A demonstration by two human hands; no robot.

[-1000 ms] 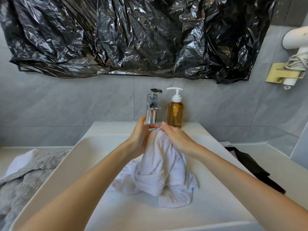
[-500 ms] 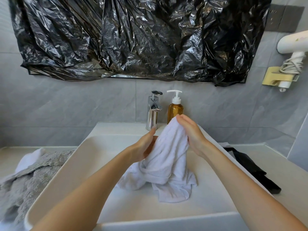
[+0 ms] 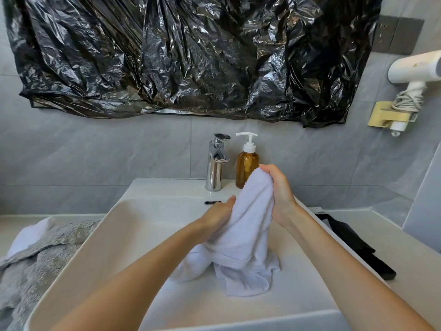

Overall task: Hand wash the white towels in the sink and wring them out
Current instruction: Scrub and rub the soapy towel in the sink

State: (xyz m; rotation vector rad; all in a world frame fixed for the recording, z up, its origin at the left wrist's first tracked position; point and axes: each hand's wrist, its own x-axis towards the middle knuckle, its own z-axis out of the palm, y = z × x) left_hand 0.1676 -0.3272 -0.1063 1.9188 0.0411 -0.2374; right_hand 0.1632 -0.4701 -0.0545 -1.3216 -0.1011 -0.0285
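Bunched white towel (image 3: 248, 225), lower end crumpled

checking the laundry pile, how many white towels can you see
2. One white towel is gripped by the left hand and right hand over the sink. Another white piece lies left on the grey towel; more may be hidden.

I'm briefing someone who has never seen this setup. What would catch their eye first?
Probably the crumpled black plastic sheet covering the mirror above the sink. Next, the white towel held up over the basin, the right hand gripping its top and the left hand lower down. Behind stand a chrome faucet and an amber soap dispenser.
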